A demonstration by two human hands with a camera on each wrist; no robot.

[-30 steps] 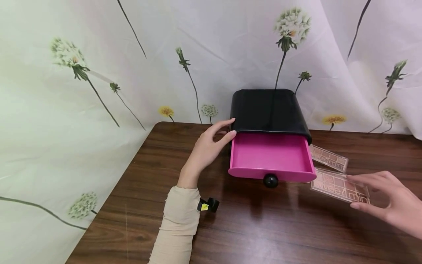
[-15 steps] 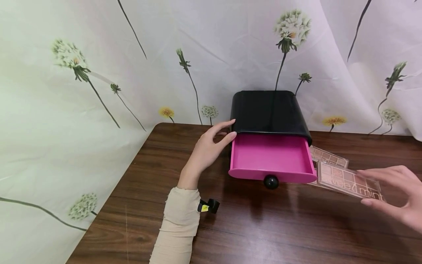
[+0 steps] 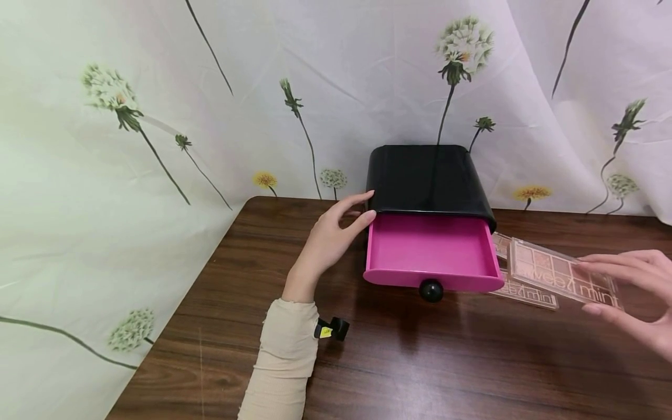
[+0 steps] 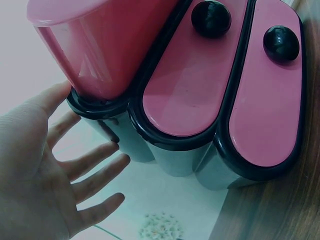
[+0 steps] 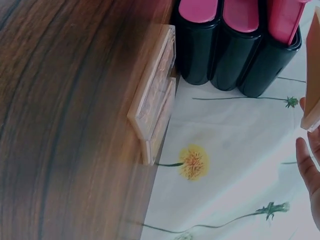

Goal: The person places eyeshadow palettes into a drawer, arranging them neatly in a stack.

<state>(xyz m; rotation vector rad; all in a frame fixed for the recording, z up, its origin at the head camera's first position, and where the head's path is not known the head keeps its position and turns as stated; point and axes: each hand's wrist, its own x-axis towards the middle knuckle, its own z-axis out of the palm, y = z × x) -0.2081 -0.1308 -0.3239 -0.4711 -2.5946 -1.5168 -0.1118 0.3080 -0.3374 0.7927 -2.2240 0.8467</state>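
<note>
A black three-tier drawer box (image 3: 422, 175) stands against the back cloth. Its top pink drawer (image 3: 388, 279) is pulled out and holds nothing. At the box's left front edge, my left hand (image 3: 325, 245) rests thumb and fingertips; in the left wrist view the fingers are spread and fairly straight. My right hand (image 3: 643, 283) pinches an eyeshadow palette (image 3: 559, 271) by its right end, above the table and right of the drawer. Under it lie a nearer palette (image 3: 530, 293) and a farther, mostly covered palette (image 3: 501, 245). The right wrist view catches only some fingers (image 5: 310, 167) and the held palette's edge (image 5: 313, 75).
Two lower pink drawers (image 4: 187, 90) with black knobs are closed. Brown wooden table (image 3: 399, 373) spreads in front and to both sides. White cloth (image 3: 325, 52) with printed dandelions hangs behind and to the left. A small black camera (image 3: 338, 328) sits on my left wrist.
My right hand has lifted the eyeshadow palette and moved it right and upward, uncovering another palette beneath. My left hand and the drawer box stay as they were.
</note>
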